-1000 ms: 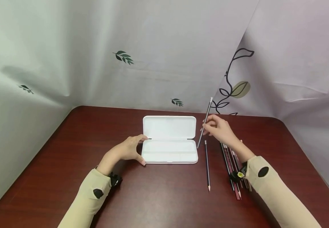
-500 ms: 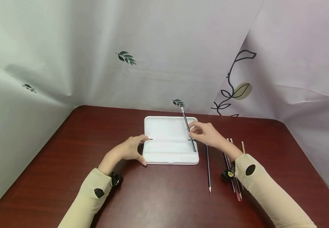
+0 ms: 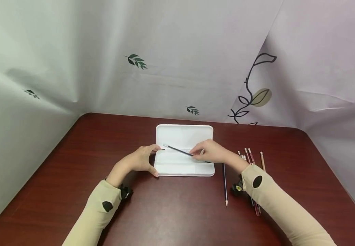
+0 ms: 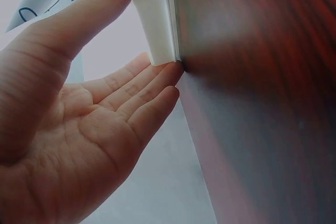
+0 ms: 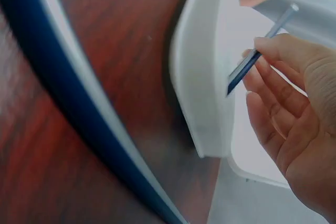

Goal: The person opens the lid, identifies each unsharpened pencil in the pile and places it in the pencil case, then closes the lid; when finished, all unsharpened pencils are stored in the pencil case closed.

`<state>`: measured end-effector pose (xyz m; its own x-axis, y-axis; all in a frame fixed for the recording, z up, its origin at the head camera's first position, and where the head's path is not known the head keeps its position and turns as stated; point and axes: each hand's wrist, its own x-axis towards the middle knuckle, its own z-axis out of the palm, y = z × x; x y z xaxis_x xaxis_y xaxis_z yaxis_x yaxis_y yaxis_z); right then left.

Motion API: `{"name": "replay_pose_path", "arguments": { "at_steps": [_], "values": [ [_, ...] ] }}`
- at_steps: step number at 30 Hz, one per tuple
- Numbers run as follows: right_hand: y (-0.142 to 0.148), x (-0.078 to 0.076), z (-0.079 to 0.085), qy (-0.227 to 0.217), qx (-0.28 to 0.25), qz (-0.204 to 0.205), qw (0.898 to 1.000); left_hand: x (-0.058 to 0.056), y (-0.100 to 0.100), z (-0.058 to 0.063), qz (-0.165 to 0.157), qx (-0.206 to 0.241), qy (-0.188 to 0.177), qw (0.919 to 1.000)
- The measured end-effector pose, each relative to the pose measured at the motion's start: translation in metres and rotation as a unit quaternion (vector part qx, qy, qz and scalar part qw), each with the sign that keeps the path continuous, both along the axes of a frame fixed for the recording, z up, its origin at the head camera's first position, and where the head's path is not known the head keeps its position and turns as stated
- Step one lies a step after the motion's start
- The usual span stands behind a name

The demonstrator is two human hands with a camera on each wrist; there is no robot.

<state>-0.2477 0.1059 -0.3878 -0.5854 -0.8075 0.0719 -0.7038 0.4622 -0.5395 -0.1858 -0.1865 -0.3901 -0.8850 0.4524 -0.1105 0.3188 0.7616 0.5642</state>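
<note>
A white pencil case (image 3: pixel 174 169) lies open on the table, its lid (image 3: pixel 179 133) tipped back. My left hand (image 3: pixel 137 159) holds the case's left end, thumb at the front corner and fingers near the hinge. The left wrist view shows those fingers fairly straight against the case edge. Over the tray, my right hand (image 3: pixel 211 152) pinches a dark pencil (image 3: pixel 179 150) with a pale end cap. This pencil slants, its capped end up to the left; its lower end reaches the tray's right part, partly behind the hand. In the right wrist view, thumb and fingertips grip the pencil (image 5: pixel 245 69).
One dark blue pencil (image 3: pixel 225 188) lies on the table just right of the case. Further right are several more pencils (image 3: pixel 252 155), partly under the right forearm. The dark red table (image 3: pixel 177 212) ends at a pale curtain (image 3: pixel 177 78) behind.
My right hand has carried the pencil leftward from beside the case to over the tray. The pencil has tilted from nearly upright to a low slant. My left hand keeps its place on the case.
</note>
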Motion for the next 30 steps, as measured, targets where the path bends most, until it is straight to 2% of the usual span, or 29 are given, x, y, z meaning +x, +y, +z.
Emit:
{"name": "replay_pose_path", "arguments": {
  "at_steps": [3, 9, 14, 24, 30],
  "values": [
    [-0.005, 0.001, -0.004, 0.016, 0.017, 0.016, 1.0, 0.0, 0.001, 0.0, 0.001, -0.002, -0.004, 1.0],
    [-0.008, 0.002, -0.01, 0.036, 0.034, 0.019, 0.999, 0.001, 0.002, 0.002, -0.004, -0.002, 0.001, 1.0],
    [-0.008, 0.002, -0.011, 0.024, 0.034, 0.016, 0.999, 0.001, 0.001, 0.002, -0.013, -0.001, -0.003, 0.9999],
    [-0.008, 0.003, -0.008, 0.006, 0.051, 0.049, 0.997, 0.0, 0.0, 0.0, -0.022, -0.011, -0.006, 0.9997],
    [-0.004, 0.005, -0.003, 0.008, 0.066, 0.027, 0.997, 0.0, -0.001, -0.001, -0.018, -0.008, -0.003, 0.9998]
  ]
}}
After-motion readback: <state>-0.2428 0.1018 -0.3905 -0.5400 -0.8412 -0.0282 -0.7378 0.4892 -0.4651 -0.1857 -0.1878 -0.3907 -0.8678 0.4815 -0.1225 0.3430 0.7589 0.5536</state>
